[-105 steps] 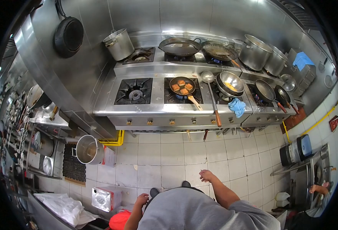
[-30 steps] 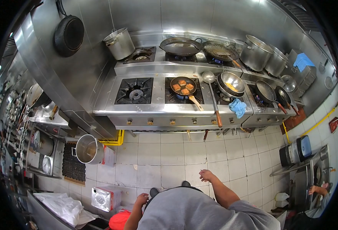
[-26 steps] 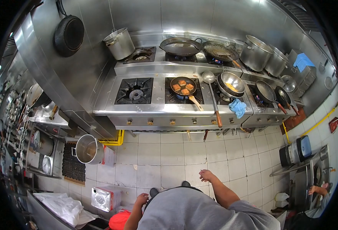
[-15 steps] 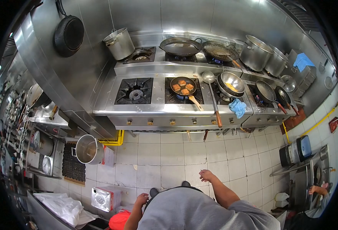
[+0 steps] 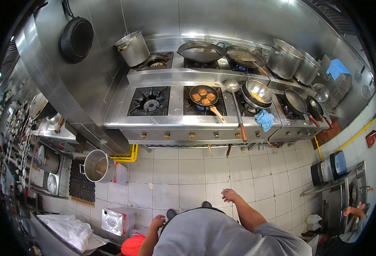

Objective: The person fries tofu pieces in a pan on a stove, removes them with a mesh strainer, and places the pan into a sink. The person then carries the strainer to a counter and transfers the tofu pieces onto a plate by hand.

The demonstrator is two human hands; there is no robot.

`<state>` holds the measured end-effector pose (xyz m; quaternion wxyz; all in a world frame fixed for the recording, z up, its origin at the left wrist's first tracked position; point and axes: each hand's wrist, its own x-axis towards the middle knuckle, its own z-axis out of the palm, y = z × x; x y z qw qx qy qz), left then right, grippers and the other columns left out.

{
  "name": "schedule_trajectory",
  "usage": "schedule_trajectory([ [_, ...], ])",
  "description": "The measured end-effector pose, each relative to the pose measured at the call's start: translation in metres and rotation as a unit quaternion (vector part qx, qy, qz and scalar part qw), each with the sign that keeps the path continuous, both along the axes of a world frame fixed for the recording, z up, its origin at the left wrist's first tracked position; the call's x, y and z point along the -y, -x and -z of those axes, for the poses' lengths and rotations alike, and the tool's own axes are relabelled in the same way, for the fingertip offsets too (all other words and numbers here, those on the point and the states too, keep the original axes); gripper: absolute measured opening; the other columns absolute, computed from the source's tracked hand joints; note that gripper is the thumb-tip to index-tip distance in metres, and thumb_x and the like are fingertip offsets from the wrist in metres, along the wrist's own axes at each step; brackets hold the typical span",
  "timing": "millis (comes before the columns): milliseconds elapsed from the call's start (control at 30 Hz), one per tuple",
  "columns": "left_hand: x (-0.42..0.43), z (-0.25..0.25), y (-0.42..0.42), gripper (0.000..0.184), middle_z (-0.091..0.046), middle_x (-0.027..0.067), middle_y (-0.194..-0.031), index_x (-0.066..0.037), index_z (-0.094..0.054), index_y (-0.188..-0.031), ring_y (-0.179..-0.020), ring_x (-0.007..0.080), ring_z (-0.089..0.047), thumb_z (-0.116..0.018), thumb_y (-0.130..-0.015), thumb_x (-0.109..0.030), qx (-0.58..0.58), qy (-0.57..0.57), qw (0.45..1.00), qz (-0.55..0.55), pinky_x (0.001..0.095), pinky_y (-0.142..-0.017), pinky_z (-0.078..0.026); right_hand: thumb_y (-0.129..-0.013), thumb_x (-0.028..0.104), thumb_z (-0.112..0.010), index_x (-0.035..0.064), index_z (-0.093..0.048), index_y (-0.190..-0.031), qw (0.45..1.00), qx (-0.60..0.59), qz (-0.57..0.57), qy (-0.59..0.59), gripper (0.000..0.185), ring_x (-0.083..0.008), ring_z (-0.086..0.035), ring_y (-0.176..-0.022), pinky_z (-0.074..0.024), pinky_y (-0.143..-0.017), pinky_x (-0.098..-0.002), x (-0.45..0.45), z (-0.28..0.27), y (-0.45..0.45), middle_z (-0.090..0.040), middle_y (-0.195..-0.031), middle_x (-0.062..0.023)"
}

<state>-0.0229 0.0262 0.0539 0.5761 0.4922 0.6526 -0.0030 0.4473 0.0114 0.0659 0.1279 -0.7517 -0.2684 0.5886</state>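
"Resting where, the round black frying pan with four browned pieces?"

"Over a blue flame on the stainless-steel range. Its pale wooden handle points toward my side, presumably for easy grip. The long-handled steel ladle lies alongside, probably for reach."

"Finger state?"

"My right hand: fingers loosely parted, nothing visible between them. My left hand: I cannot tell. Both hang clear of the range."

head view; head-worn; faces forward-down; hands near; stove farther
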Motion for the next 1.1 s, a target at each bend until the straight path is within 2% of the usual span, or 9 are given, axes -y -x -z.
schedule_trajectory([
  [1100, 0.0, 0.01, 0.002, 0.033, -0.062, 0.0111, -0.077, -0.003, -0.056, -0.108, -0.055, 0.0169, -0.056, -0.053, -0.076, -0.011, 0.01, 0.021, 0.999, -0.021, 0.0278, -0.045, -0.045, -0.089, 0.027, -0.047, 0.0082, -0.054, -0.106, 1.0, 0.0, -0.001, -0.004, 0.027, -0.0169, -0.061, -0.061, -0.0458, -0.046, -0.0281, 0.001, -0.001, 0.0, -0.063, -0.087, -0.0108],
])
